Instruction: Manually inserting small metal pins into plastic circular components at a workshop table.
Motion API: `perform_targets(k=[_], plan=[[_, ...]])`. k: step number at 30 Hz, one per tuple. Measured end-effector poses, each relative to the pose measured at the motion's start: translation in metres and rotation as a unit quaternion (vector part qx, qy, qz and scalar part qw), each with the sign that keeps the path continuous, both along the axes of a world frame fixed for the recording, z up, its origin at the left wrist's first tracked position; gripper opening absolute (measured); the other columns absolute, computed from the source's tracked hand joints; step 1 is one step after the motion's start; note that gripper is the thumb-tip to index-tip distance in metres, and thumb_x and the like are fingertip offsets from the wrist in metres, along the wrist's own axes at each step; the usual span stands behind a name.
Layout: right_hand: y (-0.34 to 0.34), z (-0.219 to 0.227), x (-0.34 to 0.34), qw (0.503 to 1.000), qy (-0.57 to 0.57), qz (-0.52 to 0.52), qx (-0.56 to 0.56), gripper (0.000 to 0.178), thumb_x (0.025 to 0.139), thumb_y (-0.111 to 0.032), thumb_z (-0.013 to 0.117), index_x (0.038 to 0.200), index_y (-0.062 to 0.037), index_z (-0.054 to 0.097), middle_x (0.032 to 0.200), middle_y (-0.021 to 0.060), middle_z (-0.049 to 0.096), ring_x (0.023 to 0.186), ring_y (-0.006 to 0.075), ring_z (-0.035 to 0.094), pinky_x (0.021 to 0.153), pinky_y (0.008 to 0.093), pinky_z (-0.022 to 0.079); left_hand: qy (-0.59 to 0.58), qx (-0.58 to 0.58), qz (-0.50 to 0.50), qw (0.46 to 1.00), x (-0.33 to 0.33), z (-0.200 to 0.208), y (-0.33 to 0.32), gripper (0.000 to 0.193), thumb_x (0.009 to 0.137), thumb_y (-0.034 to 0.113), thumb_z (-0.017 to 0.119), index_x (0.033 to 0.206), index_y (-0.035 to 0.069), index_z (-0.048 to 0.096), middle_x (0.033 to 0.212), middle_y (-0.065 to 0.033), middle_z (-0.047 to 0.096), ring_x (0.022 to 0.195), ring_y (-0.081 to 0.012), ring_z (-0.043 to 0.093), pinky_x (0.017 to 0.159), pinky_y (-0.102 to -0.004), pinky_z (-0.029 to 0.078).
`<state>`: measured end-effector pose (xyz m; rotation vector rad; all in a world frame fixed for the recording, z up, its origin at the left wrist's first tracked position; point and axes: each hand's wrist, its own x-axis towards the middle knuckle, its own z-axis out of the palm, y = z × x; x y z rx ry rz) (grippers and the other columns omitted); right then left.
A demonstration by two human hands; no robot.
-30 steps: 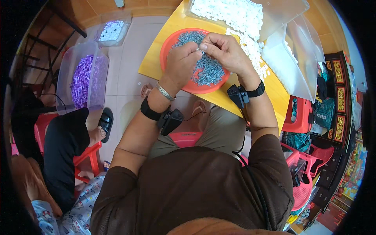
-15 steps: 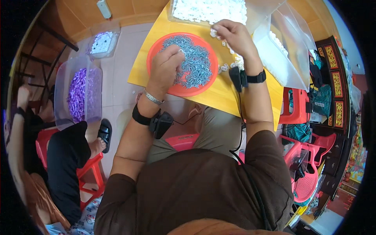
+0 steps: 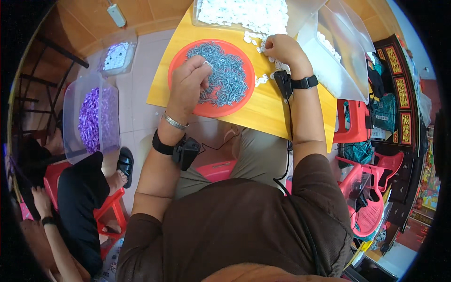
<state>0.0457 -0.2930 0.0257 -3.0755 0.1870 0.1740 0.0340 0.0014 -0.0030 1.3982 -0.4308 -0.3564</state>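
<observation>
My left hand (image 3: 189, 83) is closed above the left part of a round red tray (image 3: 174, 70). A small white piece (image 3: 206, 63) shows at its thumb and forefinger. Slim grey-blue metal pieces (image 3: 228, 70), like screws or nails, lie heaped in the tray. To the right, my right hand (image 3: 286, 50) reaches down to the yellow table (image 3: 239, 117) with thumb and fingers pinched together. Small white plastic pieces (image 3: 261, 81) lie scattered beside and under it. Whatever its fingertips hold is hidden.
A clear bin of white pieces (image 3: 242, 14) stands at the table's far side, another clear bin (image 3: 345, 70) at right. On the floor at left are a tub of purple pieces (image 3: 91, 117) and a smaller box (image 3: 117, 56). A seated person's leg (image 3: 82, 192) is at lower left.
My right hand has come nearer and a little rightward, from the white pieces by the far bin down to the scattered ones. My left hand stays closed over the tray. The whole view has shifted slightly.
</observation>
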Motion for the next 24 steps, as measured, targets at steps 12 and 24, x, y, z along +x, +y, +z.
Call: perform_targets(k=[12,24], plan=[[0.006,-0.002,-0.002,0.997,-0.027,0.003,0.072,0.017,0.069,-0.022,0.067,0.080,-0.0085,0.067,0.071,0.0100,0.066,0.068,0.0255,0.063,0.063,0.0353,0.049,0.006,0.004,0.009,1.000,-0.002,0.002,-0.001,0.020,0.087,0.019,0.049,0.071,0.007,0.052,0.059,0.0018,0.048,0.054,-0.0058,0.045,0.050,-0.0191,0.034],[0.015,-0.007,0.004,0.970,-0.070,0.047,0.227,0.012,0.075,-0.012,0.066,0.080,-0.0031,0.060,0.066,0.0011,0.058,0.063,0.0100,0.056,0.057,0.0256,0.044,0.027,-0.009,0.006,1.000,-0.003,0.005,-0.002,0.019,0.087,0.019,0.049,0.073,0.006,0.053,0.059,0.0011,0.050,0.054,-0.0062,0.045,0.051,-0.0193,0.035]])
